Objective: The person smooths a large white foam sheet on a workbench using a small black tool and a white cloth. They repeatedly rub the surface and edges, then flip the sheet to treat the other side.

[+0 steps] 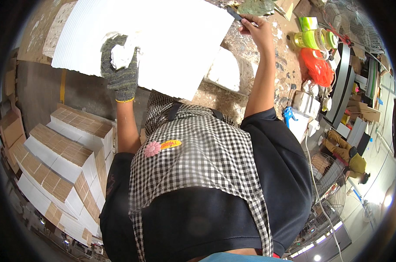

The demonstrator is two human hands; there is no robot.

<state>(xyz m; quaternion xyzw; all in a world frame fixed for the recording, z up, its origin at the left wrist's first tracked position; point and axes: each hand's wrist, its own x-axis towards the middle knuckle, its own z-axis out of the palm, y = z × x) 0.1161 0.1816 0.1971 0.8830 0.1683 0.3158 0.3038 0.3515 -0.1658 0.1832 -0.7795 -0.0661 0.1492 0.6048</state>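
Observation:
My left hand (119,74) wears a dark grey knitted glove with a yellow cuff edge. Its fingers are curled around a crumpled white rag (122,56), pressed on a stack of white sheets (172,48). Strong glare hides the detail of the sheets' surface; their left side shows fine stepped edges. At the far right corner of the stack, my bare right hand (255,29) pinches a dark, narrow, flat tool (234,13). What kind of tool it is, I cannot make out.
A paint-spotted worktable (281,56) carries a white block (226,72), yellow-green bottle (313,39), red plastic bag (316,67) and blue clamp-like thing (288,115). Piled white and brown cartons (71,153) stand left. Fans (329,179) and another person (353,159) are at right.

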